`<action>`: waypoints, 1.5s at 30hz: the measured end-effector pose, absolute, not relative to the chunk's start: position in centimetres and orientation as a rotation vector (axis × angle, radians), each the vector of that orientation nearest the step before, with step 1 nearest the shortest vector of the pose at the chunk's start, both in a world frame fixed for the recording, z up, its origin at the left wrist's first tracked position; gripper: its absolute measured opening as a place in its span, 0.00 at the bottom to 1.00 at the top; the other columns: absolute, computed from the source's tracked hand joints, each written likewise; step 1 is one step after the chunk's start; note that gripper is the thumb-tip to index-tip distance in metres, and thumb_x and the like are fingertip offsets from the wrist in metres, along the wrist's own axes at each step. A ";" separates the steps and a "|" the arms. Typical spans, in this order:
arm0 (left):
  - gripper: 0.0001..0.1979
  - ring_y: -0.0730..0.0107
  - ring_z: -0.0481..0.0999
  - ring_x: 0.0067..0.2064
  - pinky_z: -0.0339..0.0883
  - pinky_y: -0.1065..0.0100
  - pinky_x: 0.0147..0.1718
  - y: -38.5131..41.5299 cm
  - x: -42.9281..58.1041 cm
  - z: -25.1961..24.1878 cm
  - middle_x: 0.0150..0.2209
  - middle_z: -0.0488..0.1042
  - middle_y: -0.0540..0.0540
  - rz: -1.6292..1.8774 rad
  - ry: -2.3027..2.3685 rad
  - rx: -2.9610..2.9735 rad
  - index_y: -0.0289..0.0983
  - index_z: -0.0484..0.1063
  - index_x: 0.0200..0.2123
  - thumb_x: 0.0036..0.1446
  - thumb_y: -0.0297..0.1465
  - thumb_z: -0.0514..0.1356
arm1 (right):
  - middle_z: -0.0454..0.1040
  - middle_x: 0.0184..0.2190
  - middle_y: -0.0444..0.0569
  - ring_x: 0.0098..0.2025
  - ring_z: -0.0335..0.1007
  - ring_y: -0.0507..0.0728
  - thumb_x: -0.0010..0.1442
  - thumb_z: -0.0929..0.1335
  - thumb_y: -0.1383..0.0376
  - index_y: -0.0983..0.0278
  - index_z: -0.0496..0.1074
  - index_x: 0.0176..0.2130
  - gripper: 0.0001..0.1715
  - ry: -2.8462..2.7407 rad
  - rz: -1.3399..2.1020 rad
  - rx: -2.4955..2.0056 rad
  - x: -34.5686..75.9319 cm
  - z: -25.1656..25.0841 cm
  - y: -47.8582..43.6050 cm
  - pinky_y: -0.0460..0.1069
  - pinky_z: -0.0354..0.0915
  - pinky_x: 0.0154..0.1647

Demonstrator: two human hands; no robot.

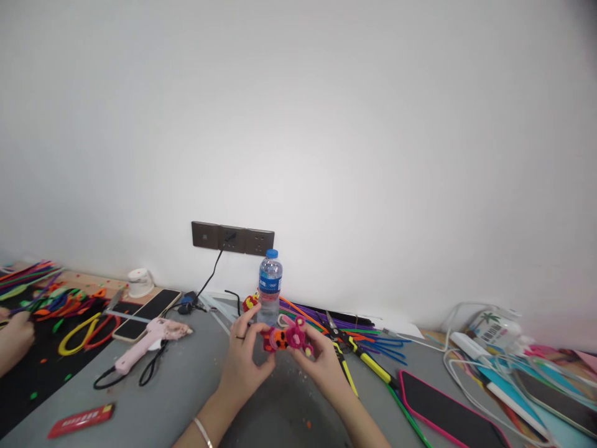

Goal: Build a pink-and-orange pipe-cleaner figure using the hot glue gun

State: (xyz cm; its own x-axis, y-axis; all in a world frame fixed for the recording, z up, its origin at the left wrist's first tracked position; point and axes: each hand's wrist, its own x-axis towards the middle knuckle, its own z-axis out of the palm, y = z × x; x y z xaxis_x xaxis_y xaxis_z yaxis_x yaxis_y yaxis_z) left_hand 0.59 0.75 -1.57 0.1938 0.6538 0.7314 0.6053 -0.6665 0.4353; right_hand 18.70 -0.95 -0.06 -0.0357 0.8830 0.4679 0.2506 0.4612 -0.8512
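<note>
in front of the water bottle [270, 284], a small fuzzy pink-and-orange figure [295, 336] is held in both hands: the left hand [243, 358] pinches its left end between thumb and fingers, while the right hand [323, 366] grasps its pink end. a pink glue gun [140, 348] lies left of the bottle, a pink-edged phone [450, 407] to its right.

One head-worn camera supplies the view. It faces forward and down, looking across the surface [153, 414] to the far wall [373, 155], which occupies the upper part of the frame. The left hand [245, 350] and right hand [325, 359] appear near centre, at close range, below the wall.
</note>
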 end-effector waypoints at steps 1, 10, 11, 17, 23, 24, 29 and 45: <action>0.18 0.47 0.65 0.56 0.63 0.48 0.51 0.7 0.6 -1.6 0.58 0.60 0.36 1.500 1.263 2.387 0.39 0.66 0.41 0.45 0.21 0.59 | 0.77 0.37 0.52 0.35 0.71 0.59 0.52 0.70 0.63 0.65 0.74 0.39 0.13 -1.566 0.691 -1.018 18.7 -0.1 -1.0 0.49 0.67 0.35; 0.26 0.47 0.60 0.61 0.59 0.46 0.55 1.1 0.6 -2.3 0.60 0.58 0.34 1.555 1.187 2.306 0.41 0.59 0.53 0.52 0.27 0.61 | 0.78 0.38 0.52 0.40 0.71 0.62 0.51 0.72 0.55 0.64 0.76 0.42 0.21 -1.265 0.846 -1.026 19.1 -0.4 -0.1 0.51 0.67 0.40; 0.26 0.47 0.59 0.61 0.59 0.46 0.55 1.1 0.6 -2.3 0.61 0.57 0.34 1.544 1.175 2.291 0.41 0.58 0.54 0.52 0.28 0.62 | 0.78 0.36 0.51 0.38 0.71 0.61 0.51 0.72 0.54 0.64 0.76 0.42 0.21 -1.205 0.896 -1.020 19.4 -0.5 0.2 0.51 0.66 0.38; 0.23 0.47 0.56 0.63 0.56 0.46 0.56 1.5 0.4 -2.6 0.62 0.55 0.34 1.541 1.068 2.145 0.41 0.59 0.55 0.56 0.33 0.60 | 0.65 0.15 0.42 0.21 0.60 0.53 0.44 0.74 0.52 0.63 0.70 0.18 0.19 -0.795 1.075 -0.959 21.4 -1.6 1.9 0.48 0.58 0.24; 0.08 0.54 0.69 0.53 0.59 0.56 0.53 1.9 0.1 -2.4 0.49 0.72 0.39 1.537 0.993 1.885 0.40 0.70 0.42 0.61 0.32 0.54 | 0.76 0.25 0.50 0.26 0.68 0.58 0.49 0.71 0.51 0.65 0.79 0.37 0.23 -0.863 1.176 -0.994 23.5 -0.5 1.7 0.50 0.60 0.26; 0.07 0.55 0.71 0.49 0.61 0.59 0.50 1.9 0.2 -2.3 0.44 0.74 0.40 1.517 1.001 1.816 0.39 0.72 0.39 0.60 0.32 0.54 | 0.77 0.27 0.50 0.27 0.69 0.58 0.49 0.71 0.50 0.66 0.79 0.39 0.24 -0.908 1.179 -1.013 23.7 -0.2 1.5 0.50 0.61 0.27; 0.12 0.62 0.73 0.37 0.66 0.67 0.39 2.4 0.3 -2.2 0.29 0.75 0.46 1.447 0.840 1.126 0.38 0.68 0.21 0.55 0.33 0.59 | 0.80 0.32 0.52 0.33 0.73 0.61 0.50 0.71 0.48 0.66 0.79 0.40 0.27 -1.097 1.114 -1.098 24.3 0.7 0.7 0.50 0.64 0.33; 0.19 0.81 0.51 0.11 0.54 0.76 0.16 3.7 -2.1 -0.7 0.09 0.51 0.60 1.321 0.385 0.375 0.38 0.55 0.19 0.60 0.30 0.57 | 0.79 0.30 0.49 0.32 0.72 0.58 0.50 0.72 0.48 0.66 0.79 0.37 0.25 -0.884 0.871 -1.079 23.9 0.1 1.2 0.48 0.64 0.33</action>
